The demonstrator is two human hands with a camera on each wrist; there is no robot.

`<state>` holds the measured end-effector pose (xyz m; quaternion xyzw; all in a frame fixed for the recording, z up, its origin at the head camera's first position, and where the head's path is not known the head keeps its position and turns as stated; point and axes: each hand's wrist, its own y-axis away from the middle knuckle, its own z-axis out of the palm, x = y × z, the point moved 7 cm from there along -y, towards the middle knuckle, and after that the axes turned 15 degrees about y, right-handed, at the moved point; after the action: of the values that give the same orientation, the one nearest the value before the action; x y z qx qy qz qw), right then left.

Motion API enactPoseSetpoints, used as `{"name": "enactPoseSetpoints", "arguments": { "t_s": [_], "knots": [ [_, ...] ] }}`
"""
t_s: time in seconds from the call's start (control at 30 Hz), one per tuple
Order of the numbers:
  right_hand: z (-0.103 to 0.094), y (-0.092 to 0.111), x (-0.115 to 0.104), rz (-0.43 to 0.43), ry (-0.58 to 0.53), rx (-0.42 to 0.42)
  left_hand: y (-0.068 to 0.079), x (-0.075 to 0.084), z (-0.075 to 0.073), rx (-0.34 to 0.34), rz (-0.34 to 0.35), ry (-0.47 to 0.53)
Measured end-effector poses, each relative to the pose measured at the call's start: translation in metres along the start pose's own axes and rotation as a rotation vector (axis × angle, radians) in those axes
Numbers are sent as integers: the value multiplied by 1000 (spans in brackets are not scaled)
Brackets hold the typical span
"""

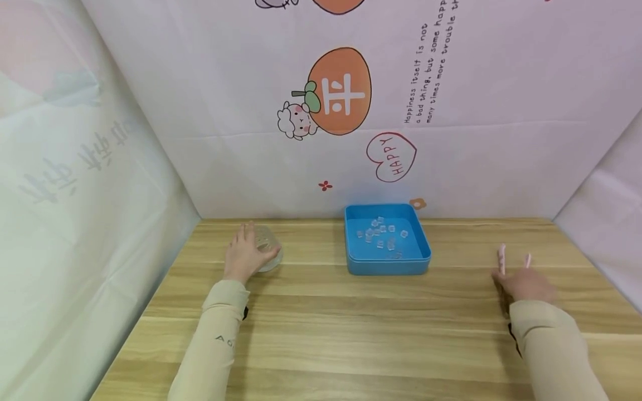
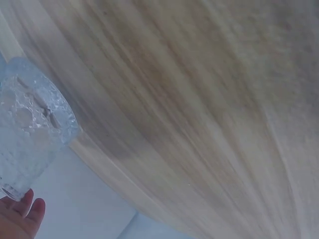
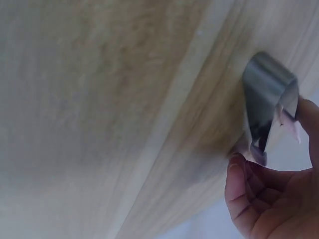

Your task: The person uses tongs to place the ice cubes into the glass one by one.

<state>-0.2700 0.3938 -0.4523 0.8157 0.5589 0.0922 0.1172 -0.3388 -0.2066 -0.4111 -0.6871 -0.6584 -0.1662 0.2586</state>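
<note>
As left fingers (image 2: 36,211) clasp a clear cup (image 2: 32,127), tongs (image 3: 267,92) between right fingers (image 3: 238,188).

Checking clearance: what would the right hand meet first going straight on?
Likely the printed backdrop behind the table, with the pink-tipped tongs leading; nothing else shows between, though depth is unclear.

Bare table (image 1: 376,323) strip is running between glass (image 1: 270,253) at left hand (image 1: 243,257) and blue box (image 1: 388,268). Similar strip is separating box from tongs (image 1: 501,259) in right hand (image 1: 529,287). Box walls are blocking low sideways travel; open top is admitting hand from above, clear cubes (image 1: 380,229) lying inside. Wood before box is stretching open, sleeves (image 1: 208,351) flanking. Back sheet (image 1: 251,172) is rising close behind box, barring passage.
</note>
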Motion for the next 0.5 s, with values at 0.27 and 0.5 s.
{"name": "enactPoseSetpoints", "arguments": {
  "t_s": [0.27, 0.5],
  "knots": [
    [2, -13, 1, -35, 45, -55, 5, -5, -4, 7, -3, -21],
    [-5, -10, 1, -60, -27, 38, 5, -12, 1, -13, -17, -29]
  ]
}}
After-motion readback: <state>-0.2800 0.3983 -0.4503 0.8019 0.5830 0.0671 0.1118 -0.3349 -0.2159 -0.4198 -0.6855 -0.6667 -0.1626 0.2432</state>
